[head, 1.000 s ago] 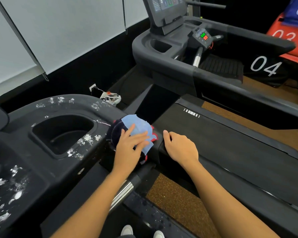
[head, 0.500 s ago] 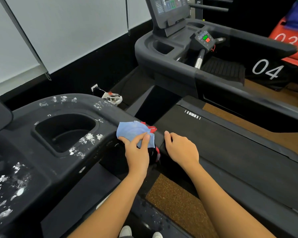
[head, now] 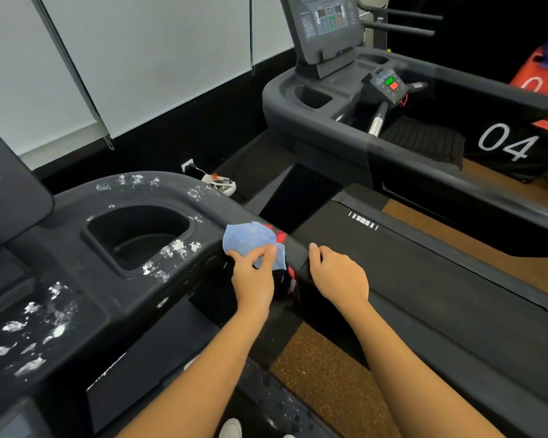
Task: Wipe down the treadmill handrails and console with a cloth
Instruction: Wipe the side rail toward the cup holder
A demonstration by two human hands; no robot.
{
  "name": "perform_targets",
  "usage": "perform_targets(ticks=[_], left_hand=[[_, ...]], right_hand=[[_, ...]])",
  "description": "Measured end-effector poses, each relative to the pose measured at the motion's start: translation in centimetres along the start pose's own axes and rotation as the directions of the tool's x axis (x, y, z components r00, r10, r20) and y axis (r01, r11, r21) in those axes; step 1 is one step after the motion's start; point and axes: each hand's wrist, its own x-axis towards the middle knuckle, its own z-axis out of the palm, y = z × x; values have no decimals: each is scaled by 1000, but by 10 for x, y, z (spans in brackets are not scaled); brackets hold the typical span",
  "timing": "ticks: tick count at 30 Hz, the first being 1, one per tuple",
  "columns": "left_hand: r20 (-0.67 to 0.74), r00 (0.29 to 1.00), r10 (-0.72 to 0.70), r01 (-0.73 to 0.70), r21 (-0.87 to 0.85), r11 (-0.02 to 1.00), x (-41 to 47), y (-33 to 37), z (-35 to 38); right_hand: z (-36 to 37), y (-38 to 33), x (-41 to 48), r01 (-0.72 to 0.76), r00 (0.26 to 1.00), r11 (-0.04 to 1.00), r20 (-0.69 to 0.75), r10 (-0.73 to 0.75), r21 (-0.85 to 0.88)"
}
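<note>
Head view: left hand point(head: 253, 276) pinches the blue cloth point(head: 250, 238) between thumb and curled fingers. The cloth lies on the handrail point(head: 298, 249) where it meets the console point(head: 76, 279). Right hand point(head: 339, 276) curls over the handrail just beside it, bracing. White flecks dot the console. My judgement: flatten the cloth under the palm, wipe toward the flecks in overlapping strokes

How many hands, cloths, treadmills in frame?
Hands: 2, left hand gripping the cloth, right hand on the handrail
Cloths: 1, cloth
Treadmills: 2, near treadmill, far treadmill
Total: 5
</note>
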Motion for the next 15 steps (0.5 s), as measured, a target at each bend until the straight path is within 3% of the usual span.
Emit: perform_targets(ticks=[5, 7, 9, 12, 15], left_hand=[[51, 999, -9, 8, 19, 1000, -21, -3, 9], [71, 997, -30, 31, -21, 999, -30, -8, 9], [69, 994, -88, 96, -130, 987, -37, -8, 3], [91, 988, -126, 147, -286, 947, -46, -1, -12], [62, 998, 31, -19, -186, 982, -57, 7, -21]], right_hand=[[-1, 2, 4, -76, 993, 996, 91, 73, 35], [2, 3, 5, -70, 997, 994, 52, 65, 85], [4, 6, 5, -59, 997, 967, -23, 67, 247], [2, 11, 6, 4, 989, 805, -119, 82, 594], [-7, 5, -1, 83, 974, 638, -199, 112, 766]])
